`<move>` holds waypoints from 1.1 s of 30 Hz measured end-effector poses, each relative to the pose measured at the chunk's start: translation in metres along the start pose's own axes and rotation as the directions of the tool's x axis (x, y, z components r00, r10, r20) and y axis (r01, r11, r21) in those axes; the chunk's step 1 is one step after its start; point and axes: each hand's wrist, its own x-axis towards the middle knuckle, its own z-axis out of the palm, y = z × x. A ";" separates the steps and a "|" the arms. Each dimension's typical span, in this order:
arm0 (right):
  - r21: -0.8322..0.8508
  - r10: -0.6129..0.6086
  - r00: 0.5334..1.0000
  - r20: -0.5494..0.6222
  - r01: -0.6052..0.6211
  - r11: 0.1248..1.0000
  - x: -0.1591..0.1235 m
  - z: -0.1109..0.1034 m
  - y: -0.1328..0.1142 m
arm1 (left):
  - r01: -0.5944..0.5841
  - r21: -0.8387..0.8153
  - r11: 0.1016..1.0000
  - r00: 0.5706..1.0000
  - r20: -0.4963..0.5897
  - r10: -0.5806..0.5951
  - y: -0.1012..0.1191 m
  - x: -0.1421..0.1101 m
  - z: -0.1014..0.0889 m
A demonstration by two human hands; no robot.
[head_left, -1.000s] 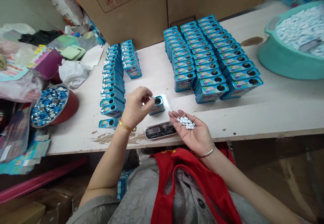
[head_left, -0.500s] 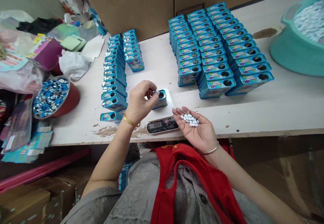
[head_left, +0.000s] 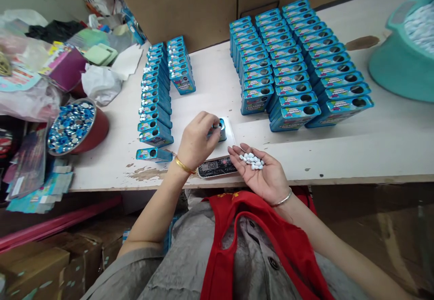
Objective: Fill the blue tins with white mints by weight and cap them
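On the glossy-fronted scale (head_left: 223, 167), a boxy blue tin (head_left: 223, 131) is standing upright. The left hand (head_left: 198, 139) is curling over it; whether it is gripping anything, I cannot tell. Beside the scale, the open right hand (head_left: 262, 179) is cradling smooth, rounded white candies (head_left: 252, 160).

Left side of the worn white tabletop (head_left: 210, 78): crumpled white plastic bag (head_left: 101, 84) beside purple container (head_left: 68, 69). Rear: large brown cardboard box (head_left: 190, 13).

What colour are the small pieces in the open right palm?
The small pieces look pale bluish white; see the head view.
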 end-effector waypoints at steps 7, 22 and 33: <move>0.014 -0.062 0.998 -0.021 0.063 0.998 0.000 -0.007 -0.012 | 0.085 0.015 0.996 0.987 -0.141 -0.082 -0.011 -0.016 -0.009; -0.019 -0.171 0.960 -0.223 0.171 0.985 0.010 -0.053 -0.034 | 0.187 0.114 0.976 0.943 -0.300 -0.146 -0.031 -0.063 -0.009; 0.000 -0.163 0.957 -0.241 0.168 0.986 0.010 -0.051 -0.033 | 0.096 0.253 0.963 0.980 -0.195 -0.046 -0.024 -0.064 0.007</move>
